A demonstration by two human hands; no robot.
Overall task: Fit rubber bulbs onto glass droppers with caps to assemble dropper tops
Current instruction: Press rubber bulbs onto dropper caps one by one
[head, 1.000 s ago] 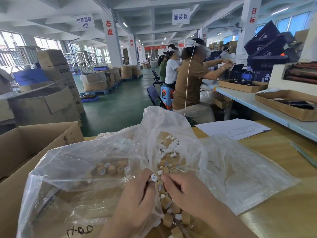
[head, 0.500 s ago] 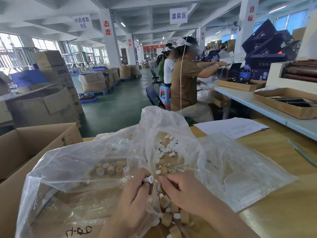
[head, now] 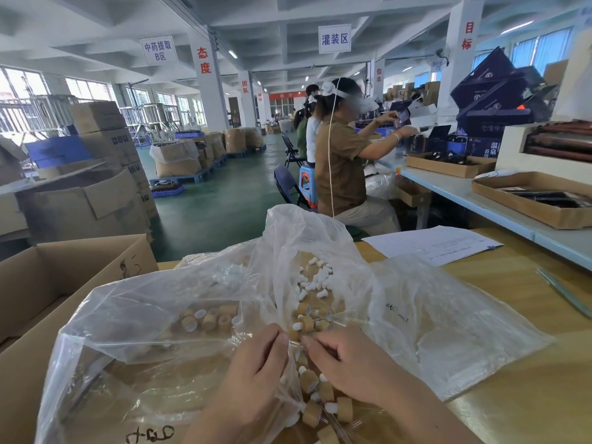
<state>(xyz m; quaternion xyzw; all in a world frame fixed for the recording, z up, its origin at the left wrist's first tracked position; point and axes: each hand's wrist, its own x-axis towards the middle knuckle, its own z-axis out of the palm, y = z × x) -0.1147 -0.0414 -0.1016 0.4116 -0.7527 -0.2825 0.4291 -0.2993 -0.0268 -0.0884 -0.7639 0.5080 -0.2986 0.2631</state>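
My left hand [head: 256, 373] and my right hand [head: 349, 363] meet fingertip to fingertip above the wooden table [head: 512, 395]. Between them they pinch a small dropper top with a tan cap [head: 293, 336]. The white bulb seen earlier in my left fingers is now hidden by the fingertips. Loose white rubber bulbs [head: 315, 280] lie in a heap just beyond. Tan caps with glass droppers [head: 312, 322] lie in front of my hands, and several assembled tops [head: 320, 395] lie under my right wrist. More tan caps [head: 208, 318] sit inside the clear plastic bag [head: 144, 315] at left.
An open cardboard box [head: 64, 277] stands at the left edge. A paper sheet [head: 432, 243] and a thin green tool [head: 563, 293] lie on the table to the right. Crumpled plastic sheeting [head: 448, 331] spreads right of my hands. Several people work at a long bench [head: 480, 193] beyond.
My fingertips have closed together. The white bulb that showed in my left fingers has moved right against the piece in my right hand and is now covered.
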